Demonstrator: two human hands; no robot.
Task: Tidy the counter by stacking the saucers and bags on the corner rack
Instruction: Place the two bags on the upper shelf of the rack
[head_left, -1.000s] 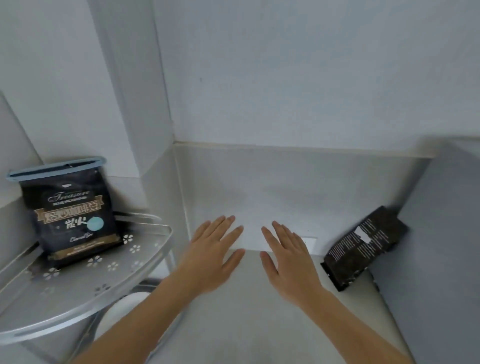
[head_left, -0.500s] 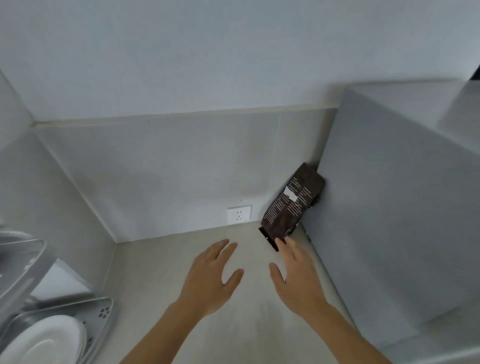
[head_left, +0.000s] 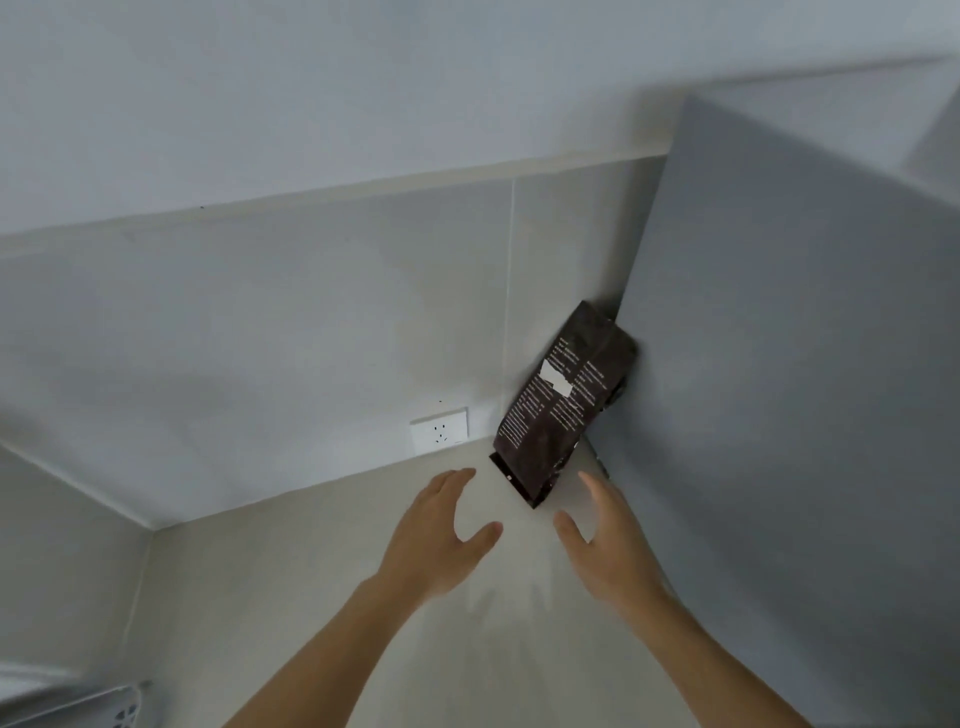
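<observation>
Fingers (head_left: 457, 480) spread wide and holding nothing, the left hand (head_left: 441, 535) hovers over the pale desk (head_left: 291, 597) just short of a dark bag (head_left: 563, 410), while the right hand (head_left: 605, 535), equally open and empty, flanks the bag's lower end from the other side. Neither of the 2 hands touches the bag, which leans tilted in the far right corner, its bottom seam on the desk and its top resting against a tall grey panel (head_left: 779, 364), with the tiled back wall (head_left: 260, 338) behind it. A white wall socket (head_left: 439, 430) sits just beside the bag's base. Only a sliver of the corner rack (head_left: 104, 706) shows at the lower left edge, well apart from the bag, so a long carry appears to lie ahead. The risk, judging from the pose, is that a touch on 1 side alone could slide the propped bag down the panel or tip it flat, since little seems to brace it beyond that lean. The soft packaging may also buckle under a loose 2-handed squeeze and slip on the way to the rack.
</observation>
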